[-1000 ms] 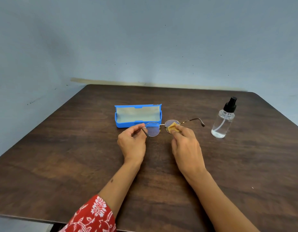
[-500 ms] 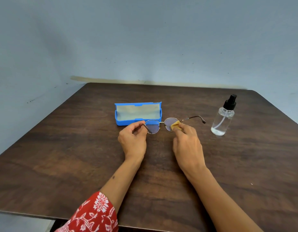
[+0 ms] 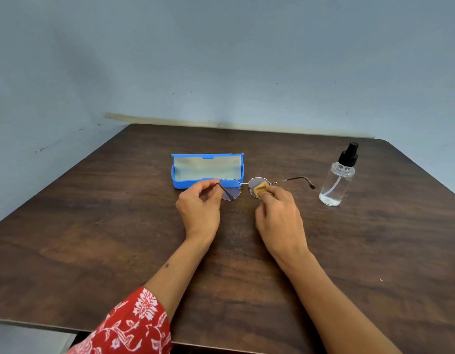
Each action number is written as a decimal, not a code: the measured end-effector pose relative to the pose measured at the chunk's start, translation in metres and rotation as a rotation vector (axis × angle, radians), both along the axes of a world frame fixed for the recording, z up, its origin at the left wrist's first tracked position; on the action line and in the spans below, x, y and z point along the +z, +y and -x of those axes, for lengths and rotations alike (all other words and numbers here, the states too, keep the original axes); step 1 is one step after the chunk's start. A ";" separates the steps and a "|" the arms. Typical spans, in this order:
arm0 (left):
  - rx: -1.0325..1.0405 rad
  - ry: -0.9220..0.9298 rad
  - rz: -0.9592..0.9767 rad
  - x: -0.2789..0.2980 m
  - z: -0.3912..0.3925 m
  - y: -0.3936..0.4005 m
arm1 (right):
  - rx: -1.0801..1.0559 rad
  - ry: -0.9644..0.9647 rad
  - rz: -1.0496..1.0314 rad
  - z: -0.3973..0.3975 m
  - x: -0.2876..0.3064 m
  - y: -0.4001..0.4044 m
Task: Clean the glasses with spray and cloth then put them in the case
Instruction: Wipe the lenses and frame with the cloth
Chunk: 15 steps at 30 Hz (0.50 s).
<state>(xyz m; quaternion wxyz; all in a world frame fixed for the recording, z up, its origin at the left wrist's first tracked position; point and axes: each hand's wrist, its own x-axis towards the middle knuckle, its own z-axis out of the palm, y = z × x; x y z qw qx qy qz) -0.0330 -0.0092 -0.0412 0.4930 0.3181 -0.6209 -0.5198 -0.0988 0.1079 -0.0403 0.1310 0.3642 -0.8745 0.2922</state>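
One pair of round, thin metal-framed glasses [image 3: 243, 186] with brown temple arms, held just in front of one open blue plastic case [image 3: 207, 169], grey-lined, nothing in it. Left hand [image 3: 199, 206] pinches the left temple; right hand [image 3: 278, 213] grips one small yellow cloth [image 3: 260, 189] against the right lens. One clear spray bottle [image 3: 337, 178] with black pump, little liquid, right of the glasses.

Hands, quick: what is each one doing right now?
Left hand: pinches the glasses by the left temple arm.
Right hand: presses the yellow cloth against the right lens.

Head camera looks forward and down onto the table [image 3: 374, 251]
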 end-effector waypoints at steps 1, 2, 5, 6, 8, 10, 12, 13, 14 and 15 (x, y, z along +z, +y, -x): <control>0.003 0.000 -0.007 0.000 0.000 0.000 | -0.027 -0.004 0.016 0.001 0.000 0.000; 0.003 0.002 -0.020 0.000 0.001 0.000 | -0.049 -0.009 0.027 0.002 0.001 -0.001; 0.001 0.000 -0.048 -0.001 0.003 -0.002 | -0.041 -0.008 -0.009 0.001 0.000 -0.002; 0.003 -0.006 -0.045 -0.001 0.003 -0.003 | -0.020 -0.001 -0.024 0.001 0.000 -0.003; 0.009 -0.018 -0.033 -0.001 0.004 -0.003 | 0.002 0.008 -0.028 0.000 -0.001 -0.004; 0.009 -0.016 -0.026 -0.001 0.004 -0.003 | -0.034 0.005 -0.009 0.001 -0.001 -0.003; 0.005 -0.016 -0.023 -0.001 0.004 -0.003 | -0.079 -0.012 0.005 0.002 0.000 -0.002; 0.004 -0.017 -0.020 -0.001 0.005 -0.003 | -0.081 -0.015 -0.001 0.002 0.001 -0.002; 0.006 -0.020 -0.016 -0.002 0.005 -0.003 | -0.065 -0.012 -0.015 0.001 0.001 -0.003; 0.011 -0.023 -0.015 -0.002 0.006 -0.004 | -0.036 -0.003 -0.028 0.000 0.001 -0.004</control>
